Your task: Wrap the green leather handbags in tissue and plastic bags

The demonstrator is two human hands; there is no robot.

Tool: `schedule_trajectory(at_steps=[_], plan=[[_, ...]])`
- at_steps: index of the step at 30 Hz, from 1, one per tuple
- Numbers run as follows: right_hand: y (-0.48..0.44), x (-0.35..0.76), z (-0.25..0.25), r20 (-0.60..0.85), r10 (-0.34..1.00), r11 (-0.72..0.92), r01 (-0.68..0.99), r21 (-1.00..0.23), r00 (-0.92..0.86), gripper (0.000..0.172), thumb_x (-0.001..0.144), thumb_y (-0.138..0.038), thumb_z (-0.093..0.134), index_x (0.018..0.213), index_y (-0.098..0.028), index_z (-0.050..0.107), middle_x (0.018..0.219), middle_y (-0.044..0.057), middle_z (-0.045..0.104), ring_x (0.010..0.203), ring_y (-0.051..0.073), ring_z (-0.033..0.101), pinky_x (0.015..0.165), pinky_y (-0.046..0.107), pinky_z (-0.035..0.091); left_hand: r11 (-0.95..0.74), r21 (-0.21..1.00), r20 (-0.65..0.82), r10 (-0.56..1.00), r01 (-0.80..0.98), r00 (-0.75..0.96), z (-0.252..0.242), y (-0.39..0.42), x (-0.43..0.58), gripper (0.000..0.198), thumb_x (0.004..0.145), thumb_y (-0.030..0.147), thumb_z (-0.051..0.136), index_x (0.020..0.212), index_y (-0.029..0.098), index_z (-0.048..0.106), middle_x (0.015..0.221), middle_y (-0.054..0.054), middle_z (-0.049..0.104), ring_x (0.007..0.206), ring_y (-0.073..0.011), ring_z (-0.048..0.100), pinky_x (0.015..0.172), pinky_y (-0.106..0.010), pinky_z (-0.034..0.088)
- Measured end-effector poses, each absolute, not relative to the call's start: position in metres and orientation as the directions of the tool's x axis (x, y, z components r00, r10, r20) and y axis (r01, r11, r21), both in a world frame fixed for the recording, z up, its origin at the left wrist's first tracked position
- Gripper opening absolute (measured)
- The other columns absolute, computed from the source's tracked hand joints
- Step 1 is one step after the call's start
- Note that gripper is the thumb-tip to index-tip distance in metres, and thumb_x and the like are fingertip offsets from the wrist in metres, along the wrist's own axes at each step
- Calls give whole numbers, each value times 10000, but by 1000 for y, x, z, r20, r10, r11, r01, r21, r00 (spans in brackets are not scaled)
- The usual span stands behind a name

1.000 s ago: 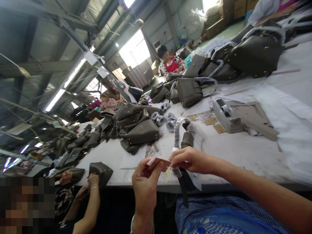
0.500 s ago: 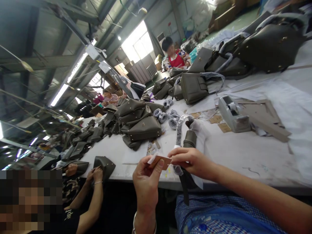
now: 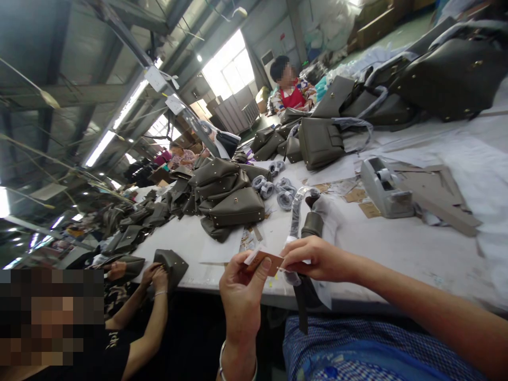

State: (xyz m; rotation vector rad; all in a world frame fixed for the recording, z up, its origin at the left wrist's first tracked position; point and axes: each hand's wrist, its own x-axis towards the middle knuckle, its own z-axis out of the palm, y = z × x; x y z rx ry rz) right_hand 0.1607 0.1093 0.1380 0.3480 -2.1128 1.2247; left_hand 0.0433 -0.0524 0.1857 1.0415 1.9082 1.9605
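Observation:
Between the thumb and fingers of my left hand (image 3: 241, 296) is a small brown hang tag (image 3: 262, 262), with white paper behind it. My right hand (image 3: 315, 256) pinches at the tag's right end, where a thin white bit shows by the fingertips. Whether that is a string, I cannot tell. Under and behind my right hand, at the table's front edge, lies a dark olive bag (image 3: 312, 225). Its handle (image 3: 296, 211) is wrapped in clear plastic, and a dark strap (image 3: 302, 312) hangs over the edge.
A grey tape dispenser (image 3: 387, 190) stands to the right beside cardboard strips (image 3: 444, 203). Olive bags (image 3: 237, 207) are heaped ahead and left, and more bags (image 3: 444, 79) at the far right. Wrapped rolls (image 3: 286, 194) sit mid-table. At left, a co-worker's hands (image 3: 159, 278) handle a bag.
The camera view has shifted slightly. My hands stay together at the tag, which is turned a little more toward me. The co-worker's hands at left have moved slightly on their bag.

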Motion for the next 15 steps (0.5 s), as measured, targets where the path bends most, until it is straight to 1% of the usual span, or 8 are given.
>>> schedule_trajectory(at_steps=[4, 6, 8, 9, 11, 12, 13, 15], plan=[[107, 167, 119, 774, 108, 765, -445, -466, -624, 216, 951, -158, 534, 1047, -220, 716, 1029, 70, 741, 925, 185, 688, 840, 339, 548, -173, 934, 355, 513, 312, -781, 186, -53, 40, 258, 730, 274, 835, 922, 196, 683, 831, 26, 693, 747, -105, 646, 708, -194, 535], [104, 171, 109, 802, 116, 816, -404, -414, -586, 233, 937, -127, 546, 1071, -235, 703, 1049, 56, 745, 948, 192, 690, 888, 382, 541, -195, 933, 361, 483, 304, -798, 187, -57, 41, 246, 735, 264, 834, 918, 204, 681, 825, 35, 682, 749, -95, 639, 714, -185, 530], [99, 175, 99, 805, 193, 805, -378, -457, -562, 247, 930, -112, 561, 1093, -238, 697, 1077, 56, 739, 983, 191, 686, 922, 386, 541, -215, 931, 365, 528, 295, -767, 188, -62, 43, 225, 733, 256, 837, 890, 203, 684, 813, 28, 673, 739, -101, 639, 704, -194, 534], [95, 176, 94, 796, 254, 783, -366, -503, -550, 248, 931, -115, 565, 1101, -237, 697, 1094, 62, 733, 1007, 193, 681, 930, 379, 545, -237, 931, 366, 594, 279, -717, 188, -65, 45, 215, 734, 274, 837, 870, 201, 687, 791, 22, 666, 720, -108, 639, 686, -202, 536], [86, 178, 85, 741, 401, 710, -329, -623, -539, 244, 940, -137, 568, 1122, -231, 700, 1132, 77, 716, 1055, 199, 669, 936, 356, 556, -300, 933, 359, 733, 199, -577, 184, -68, 48, 267, 751, 424, 811, 847, 201, 697, 739, 4, 657, 657, -126, 636, 631, -231, 546], [81, 179, 80, 698, 467, 662, -308, -683, -543, 243, 945, -153, 569, 1136, -228, 700, 1149, 84, 708, 1072, 202, 664, 940, 345, 560, -323, 935, 348, 764, 145, -544, 179, -69, 48, 340, 777, 529, 755, 858, 203, 704, 741, -13, 667, 654, -143, 647, 630, -256, 559], [77, 180, 75, 654, 515, 615, -292, -732, -554, 243, 950, -169, 570, 1146, -226, 700, 1161, 88, 702, 1082, 204, 661, 948, 340, 559, -324, 941, 322, 763, 100, -561, 172, -68, 48, 419, 813, 614, 670, 895, 205, 708, 789, -38, 691, 695, -166, 670, 665, -286, 576], [71, 182, 67, 586, 558, 547, -271, -792, -588, 246, 958, -194, 566, 1161, -224, 703, 1185, 93, 693, 1103, 208, 653, 988, 351, 540, -222, 973, 208, 704, 68, -679, 151, -62, 48, 519, 881, 668, 528, 1069, 212, 690, 1052, -99, 713, 939, -216, 696, 832, -338, 576]])
